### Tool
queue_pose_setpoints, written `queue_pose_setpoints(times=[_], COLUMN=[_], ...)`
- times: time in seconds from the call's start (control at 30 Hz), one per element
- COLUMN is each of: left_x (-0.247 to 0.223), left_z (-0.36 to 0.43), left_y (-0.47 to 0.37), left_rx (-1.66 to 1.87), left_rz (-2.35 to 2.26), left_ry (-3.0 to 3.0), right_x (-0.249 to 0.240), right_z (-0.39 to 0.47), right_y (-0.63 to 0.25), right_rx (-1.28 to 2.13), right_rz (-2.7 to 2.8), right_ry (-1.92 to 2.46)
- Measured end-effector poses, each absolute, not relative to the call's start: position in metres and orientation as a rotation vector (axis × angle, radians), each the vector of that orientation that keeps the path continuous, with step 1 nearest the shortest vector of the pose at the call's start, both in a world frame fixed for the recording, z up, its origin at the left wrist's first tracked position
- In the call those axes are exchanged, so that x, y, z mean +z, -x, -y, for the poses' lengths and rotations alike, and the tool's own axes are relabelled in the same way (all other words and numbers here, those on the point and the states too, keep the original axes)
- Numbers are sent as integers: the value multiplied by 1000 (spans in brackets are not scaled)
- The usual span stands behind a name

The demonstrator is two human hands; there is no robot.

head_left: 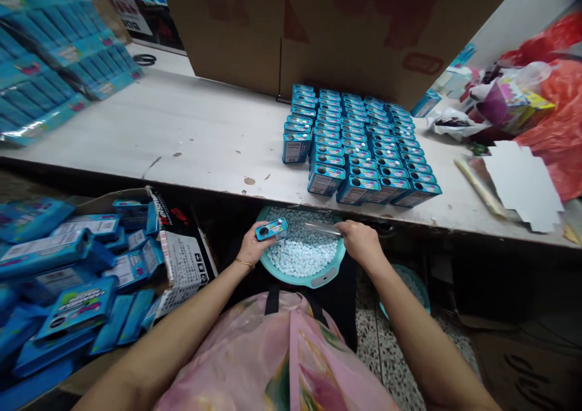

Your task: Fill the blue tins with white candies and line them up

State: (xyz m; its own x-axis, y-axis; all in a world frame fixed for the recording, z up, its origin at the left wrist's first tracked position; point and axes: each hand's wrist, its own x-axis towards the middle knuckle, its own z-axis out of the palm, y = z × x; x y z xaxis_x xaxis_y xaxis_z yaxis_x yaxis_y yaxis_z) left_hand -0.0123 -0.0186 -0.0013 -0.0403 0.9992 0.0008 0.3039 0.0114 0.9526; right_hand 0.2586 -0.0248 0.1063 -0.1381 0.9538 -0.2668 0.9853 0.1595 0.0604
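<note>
- A worker's two hands stand apart over a turquoise basin (313, 281) of pale pellets (297, 258), just below the near edge of a white table (204, 141).
- At the basin's 10 o'clock, the left hand (253, 245) grips a small blue box (271, 229), held over the rim with its round dark spot toward the fingers.
- At 3 o'clock, the right hand (361, 242) closes around the end of a clear scoop-like tool (322, 228), which points toward 9 o'clock above the pellets.
- On the table at 1 o'clock, matching blue boxes (364, 144) stand in close rows before a large brown carton (341, 29).
- At 9 o'clock, an open carton (184, 253) brims with jumbled blue packages (82, 308).
- At 10 o'clock, wrapped blue packs (45, 53) fill the table's far corner.
- At 2 o'clock, an orange-red plastic bag (559, 120) sits near a flat white card (522, 183).
</note>
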Motion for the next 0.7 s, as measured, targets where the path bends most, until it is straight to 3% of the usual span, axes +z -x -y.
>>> queue_pose_setpoints(times=[0.2,0.33,0.53,0.7], left_x=[9,8,12,6], left_z=[24,28,27,21], left_y=[25,28,43,38], left_rx=[1033,1024,1061,1084], left_rz=[-1299,-1355,-1454,-1515], left_ry=[-1593,-1603,-1542,-1559], right_x=[-5,-41,-50,-12], right_z=[26,22,6,10], right_y=[-225,-179,-192,-240], right_rx=[-649,-799,-1340,-1298], right_rz=[-2110,-2208,-2288,-2372], right_ry=[-1947,-2001,-2201,-2223])
